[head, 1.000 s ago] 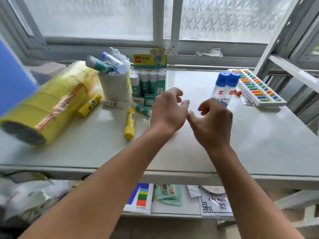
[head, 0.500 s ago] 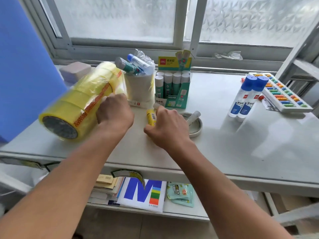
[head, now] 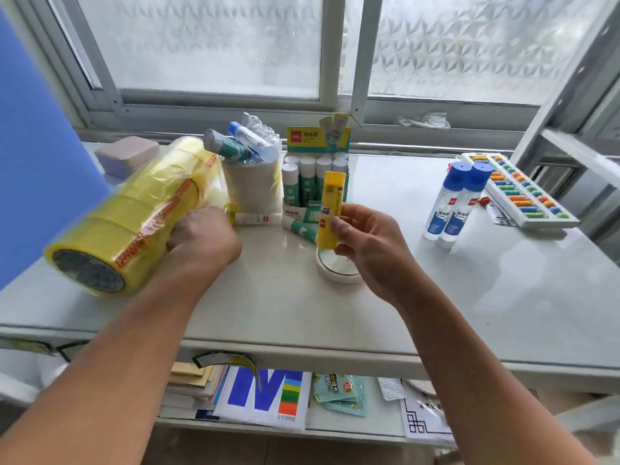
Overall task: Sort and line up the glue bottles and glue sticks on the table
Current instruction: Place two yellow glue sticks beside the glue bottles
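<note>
My right hand [head: 369, 250] holds a yellow glue stick [head: 330, 209] upright above the table [head: 469, 313]. At the foot of the white holder, my left hand [head: 201, 239] is curled over a small yellow end [head: 231, 208], apparently a second yellow glue stick. Between my hands lie a white tube [head: 255, 218] and a green-white glue stick [head: 300, 229]. A display box [head: 315, 182] holds several green-white glue sticks upright. Two blue-capped glue bottles [head: 453, 203] stand together at the right. The white holder [head: 251, 189] carries another bottle [head: 255, 142] and stick [head: 224, 147].
A wrapped stack of yellow tape rolls [head: 127, 223] lies on its side at the left, touching my left hand. A white tape roll [head: 335, 268] lies flat under my right hand. A bead abacus [head: 520, 189] sits far right, a blue board [head: 33, 146] far left.
My right hand has lifted the yellow glue stick off the table and stood it upright. My left hand has moved left to the holder's base and closed on something yellow.
</note>
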{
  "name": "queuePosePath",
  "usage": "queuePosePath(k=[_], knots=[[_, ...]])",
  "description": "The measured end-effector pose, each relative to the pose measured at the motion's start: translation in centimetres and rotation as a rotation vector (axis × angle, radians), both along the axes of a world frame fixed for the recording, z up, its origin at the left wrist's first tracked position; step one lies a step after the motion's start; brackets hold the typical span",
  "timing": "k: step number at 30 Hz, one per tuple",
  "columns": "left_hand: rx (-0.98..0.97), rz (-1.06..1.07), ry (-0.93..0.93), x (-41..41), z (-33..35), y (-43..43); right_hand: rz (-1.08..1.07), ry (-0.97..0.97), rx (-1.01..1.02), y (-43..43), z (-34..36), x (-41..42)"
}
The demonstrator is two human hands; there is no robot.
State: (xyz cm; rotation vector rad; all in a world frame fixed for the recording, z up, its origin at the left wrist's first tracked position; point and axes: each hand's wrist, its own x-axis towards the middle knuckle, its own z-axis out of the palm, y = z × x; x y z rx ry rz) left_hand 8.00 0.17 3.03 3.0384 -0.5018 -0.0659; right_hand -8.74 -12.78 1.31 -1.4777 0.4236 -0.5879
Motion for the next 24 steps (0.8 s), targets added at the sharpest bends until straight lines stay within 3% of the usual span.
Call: queuePosePath(k=[6, 13, 24], knots=[[-0.270, -0.085, 0.029, -3.4, 3.7, 0.9, -0.083, -0.058, 0.175, -3.0, -0.2, -1.8], [-0.801, -0.493, 0.383, -8.7, 2.5, -6.1, -0.231, -0.031, 0.132, -5.7, -0.5, -4.1], [-0.920, -0.571, 0.344, -9.0, -1.1, -9.9, -0.382, 0.066, -0.066, -7.0, -1.1, -5.9]])
